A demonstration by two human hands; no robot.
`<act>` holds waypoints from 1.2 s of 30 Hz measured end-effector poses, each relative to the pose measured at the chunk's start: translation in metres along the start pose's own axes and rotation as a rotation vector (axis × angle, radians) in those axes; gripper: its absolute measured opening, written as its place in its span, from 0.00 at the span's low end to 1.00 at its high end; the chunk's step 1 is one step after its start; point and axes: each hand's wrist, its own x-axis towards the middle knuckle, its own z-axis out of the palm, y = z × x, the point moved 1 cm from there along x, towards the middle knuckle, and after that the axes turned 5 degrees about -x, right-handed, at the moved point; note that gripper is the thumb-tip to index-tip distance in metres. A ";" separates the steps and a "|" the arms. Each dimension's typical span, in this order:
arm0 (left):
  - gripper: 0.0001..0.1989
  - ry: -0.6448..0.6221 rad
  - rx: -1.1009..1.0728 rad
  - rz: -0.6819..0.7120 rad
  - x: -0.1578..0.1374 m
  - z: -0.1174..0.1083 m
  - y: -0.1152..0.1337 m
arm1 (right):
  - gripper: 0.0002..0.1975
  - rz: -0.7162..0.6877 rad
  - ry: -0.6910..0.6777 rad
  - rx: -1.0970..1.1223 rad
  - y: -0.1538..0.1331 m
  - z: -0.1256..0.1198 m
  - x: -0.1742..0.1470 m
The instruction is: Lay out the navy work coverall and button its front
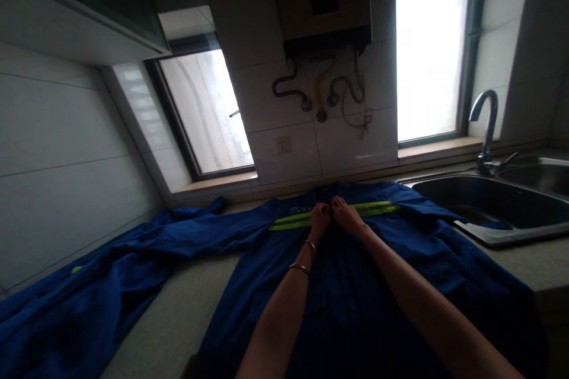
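Note:
A blue work jacket (pixel 262 284) with a yellow-green and grey reflective band (pixel 291 223) across its chest lies spread over the countertop. Both my hands are at the middle of its front, level with the band. My left hand (pixel 320 217), with bangles on the wrist, has its fingers closed in a pinch at the front edge. Right beside it, my right hand (pixel 348 216) is also closed on the jacket's front. Whatever small part sits between the fingertips is hidden and dark.
More blue cloth (pixel 102 290) lies bunched along the left of the counter (pixel 186 302). On the right, a sink (pixel 524 237) with a tall faucet (pixel 488 130) borders the jacket's sleeve. A water heater (pixel 324 0) with hoses hangs on the tiled wall between two windows.

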 end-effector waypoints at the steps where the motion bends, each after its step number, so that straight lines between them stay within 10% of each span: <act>1: 0.09 0.003 -0.001 0.011 0.000 0.000 0.000 | 0.11 0.025 0.006 -0.004 0.000 0.000 -0.001; 11: 0.09 0.079 -0.014 0.089 0.004 -0.001 0.007 | 0.13 0.169 0.156 -0.076 -0.004 0.003 0.000; 23: 0.10 -0.205 0.082 0.000 0.014 -0.014 0.004 | 0.10 0.010 0.088 -0.101 -0.006 0.004 0.001; 36: 0.09 -0.068 -0.064 0.019 0.009 -0.007 0.002 | 0.12 0.156 0.087 0.080 0.004 0.006 -0.001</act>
